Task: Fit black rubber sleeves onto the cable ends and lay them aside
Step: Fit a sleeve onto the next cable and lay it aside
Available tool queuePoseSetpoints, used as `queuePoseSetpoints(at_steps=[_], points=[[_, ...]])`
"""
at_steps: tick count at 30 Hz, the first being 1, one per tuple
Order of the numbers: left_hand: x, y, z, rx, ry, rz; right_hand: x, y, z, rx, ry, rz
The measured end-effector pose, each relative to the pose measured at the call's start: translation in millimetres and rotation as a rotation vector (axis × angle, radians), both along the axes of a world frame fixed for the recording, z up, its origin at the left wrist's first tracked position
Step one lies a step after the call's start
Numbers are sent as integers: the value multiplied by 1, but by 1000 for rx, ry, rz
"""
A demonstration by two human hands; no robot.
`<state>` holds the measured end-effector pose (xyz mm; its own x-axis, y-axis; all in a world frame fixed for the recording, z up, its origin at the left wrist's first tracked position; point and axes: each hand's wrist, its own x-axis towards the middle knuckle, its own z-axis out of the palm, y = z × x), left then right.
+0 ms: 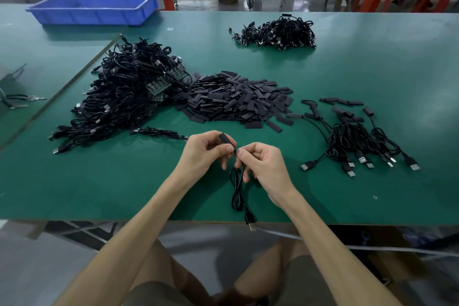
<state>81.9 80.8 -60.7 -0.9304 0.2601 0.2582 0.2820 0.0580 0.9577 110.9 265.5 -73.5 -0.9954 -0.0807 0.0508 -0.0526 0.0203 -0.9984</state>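
Sleeve-fitting step, head view. My left hand [203,151] is curled, thumb and fingers pinching one black sleeve [221,137] just above the near part of the counter [347,69]. My right hand [265,164] is also curled, thumb and forefinger nipping the cable [236,194] close to its upper end, with the fingertips of the two hands touching. The rest of the cable hangs down in a loose loop onto the counter, its plug [251,225] jutting over the near edge. I judge that the sleeve is being fed onto the cable end; the joint is hidden by fingers, so I cannot tell how far on it sits. Next, I would push the cable end fully home while my left hand keeps the sleeve steady and in line. Then I would lay the piece with the finished cables [360,141] at right, which are well apart from my hands. Supply lies beyond: the heap of loose sleeves [236,99] at centre, touching the tangle of bare cables [124,97] at left. Both piles look large, so I judge the task far from done.
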Motion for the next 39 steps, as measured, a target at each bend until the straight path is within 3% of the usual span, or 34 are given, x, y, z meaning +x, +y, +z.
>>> queuePoseSetpoints(at_steps=[39], points=[[4, 6, 3, -14, -137, -46, 4, -4, 6, 93, 51, -50]])
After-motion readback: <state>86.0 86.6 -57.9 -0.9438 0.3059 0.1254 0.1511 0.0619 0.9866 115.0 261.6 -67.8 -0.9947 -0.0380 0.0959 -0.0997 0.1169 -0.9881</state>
